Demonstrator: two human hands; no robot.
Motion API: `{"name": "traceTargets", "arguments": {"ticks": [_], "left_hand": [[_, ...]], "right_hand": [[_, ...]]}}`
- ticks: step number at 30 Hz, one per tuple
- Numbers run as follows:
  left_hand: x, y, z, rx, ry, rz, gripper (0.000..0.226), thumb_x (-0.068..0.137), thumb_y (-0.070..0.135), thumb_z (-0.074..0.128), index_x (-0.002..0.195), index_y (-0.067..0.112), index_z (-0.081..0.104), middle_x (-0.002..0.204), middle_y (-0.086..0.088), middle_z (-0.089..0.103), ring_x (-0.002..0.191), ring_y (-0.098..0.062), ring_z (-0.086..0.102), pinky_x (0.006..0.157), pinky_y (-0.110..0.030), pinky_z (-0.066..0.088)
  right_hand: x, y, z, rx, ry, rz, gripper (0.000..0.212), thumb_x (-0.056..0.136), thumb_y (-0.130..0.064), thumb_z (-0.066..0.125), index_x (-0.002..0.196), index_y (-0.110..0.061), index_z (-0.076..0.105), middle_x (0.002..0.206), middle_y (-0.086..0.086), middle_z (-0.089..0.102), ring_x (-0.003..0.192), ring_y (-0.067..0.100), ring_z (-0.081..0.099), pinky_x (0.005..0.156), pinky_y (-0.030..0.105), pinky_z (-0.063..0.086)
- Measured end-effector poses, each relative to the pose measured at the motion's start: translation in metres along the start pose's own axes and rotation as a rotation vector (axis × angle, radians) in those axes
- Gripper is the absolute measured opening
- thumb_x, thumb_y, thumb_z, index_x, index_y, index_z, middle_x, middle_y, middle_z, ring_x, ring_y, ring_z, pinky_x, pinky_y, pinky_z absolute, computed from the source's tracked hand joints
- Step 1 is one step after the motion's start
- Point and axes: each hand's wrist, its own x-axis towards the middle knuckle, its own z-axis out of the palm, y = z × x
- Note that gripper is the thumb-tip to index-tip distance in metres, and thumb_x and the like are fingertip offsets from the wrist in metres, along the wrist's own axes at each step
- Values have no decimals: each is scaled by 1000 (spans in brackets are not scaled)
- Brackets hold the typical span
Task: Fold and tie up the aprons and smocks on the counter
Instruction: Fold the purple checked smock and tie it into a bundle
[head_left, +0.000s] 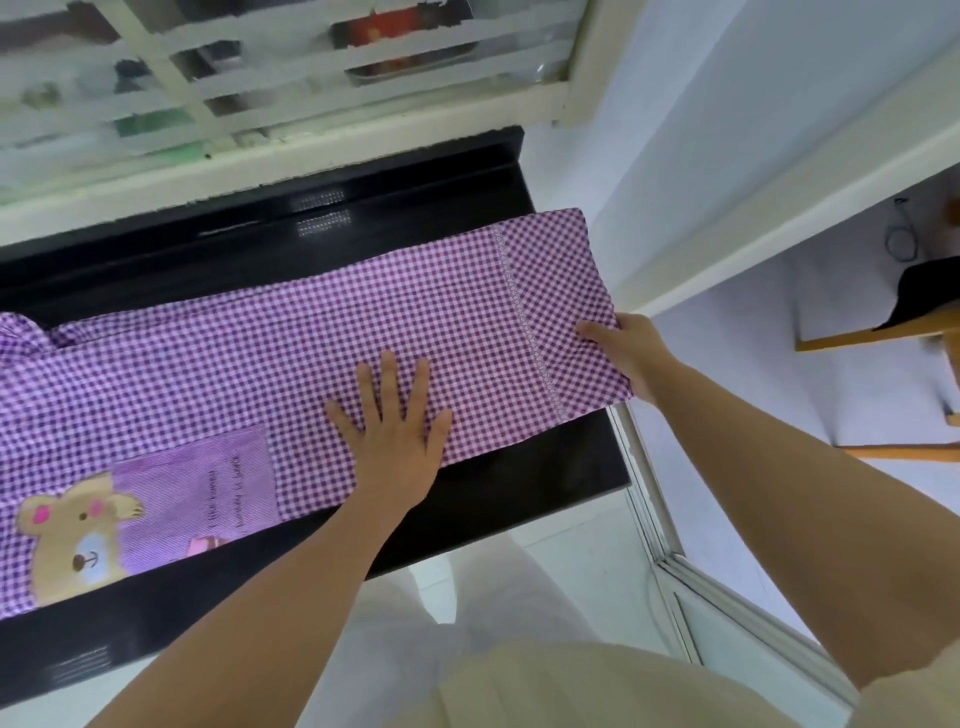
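A purple-and-white checked smock (270, 358) lies stretched lengthwise along the black counter (524, 493). A lilac pocket with a cartoon bear (150, 509) shows near its left end. My left hand (395, 431) presses flat on the cloth with fingers spread, near the counter's front edge. My right hand (626, 353) grips the smock's right end at the hem, thumb on top and fingers underneath, where the cloth overhangs the counter's right edge.
A barred window (291, 83) runs along the back of the counter. A white wall (701, 156) and doorway stand to the right, with a wooden stool (883, 332) holding a dark item beyond. A glass-fronted cabinet (675, 561) sits below the counter.
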Motion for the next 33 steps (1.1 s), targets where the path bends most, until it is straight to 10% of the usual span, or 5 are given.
{"name": "traceTargets", "arguments": {"ticks": [10, 13, 17, 22, 33], "left_hand": [[9, -35, -61, -966, 10, -57, 63, 101, 52, 12, 142, 21, 47, 147, 0, 46, 136, -14, 38, 120, -44, 21], [2, -75, -99, -1458, -55, -282, 57, 105, 44, 14, 119, 19, 63, 103, 7, 71, 101, -10, 63, 98, -34, 46], [-21, -144, -130, -1805, -105, -401, 72, 101, 57, 13, 77, 23, 72, 58, 3, 65, 49, -7, 59, 47, -15, 45], [-67, -258, -135, -2056, -150, -465, 80, 89, 75, 22, 131, 15, 54, 120, -13, 68, 113, -25, 65, 102, -41, 44], [-121, -428, -121, -1925, -36, -536, 59, 95, 64, 32, 124, 22, 61, 103, -1, 72, 96, -20, 67, 75, -36, 54]], "right_hand": [[-85, -82, 100, -168, -196, -498, 19, 99, -16, 49, 115, -10, 57, 102, -2, 60, 89, 11, 57, 83, 24, 46], [-118, -95, 163, -288, -236, -712, 17, 93, -5, 51, 80, -16, 52, 68, -3, 47, 60, 9, 42, 58, 22, 33], [-159, -99, 253, -459, -344, -861, 49, 94, -14, 52, 142, -11, 43, 91, 6, 66, 78, 22, 62, 75, 38, 50], [-216, -105, 366, -662, -372, -920, 67, 100, -25, 45, 157, -20, 10, 109, 17, 66, 96, 30, 63, 74, 30, 44], [-272, -87, 546, -722, -317, -930, 68, 101, -23, 43, 157, -17, 6, 112, 13, 67, 96, 26, 65, 85, 42, 53]]}}
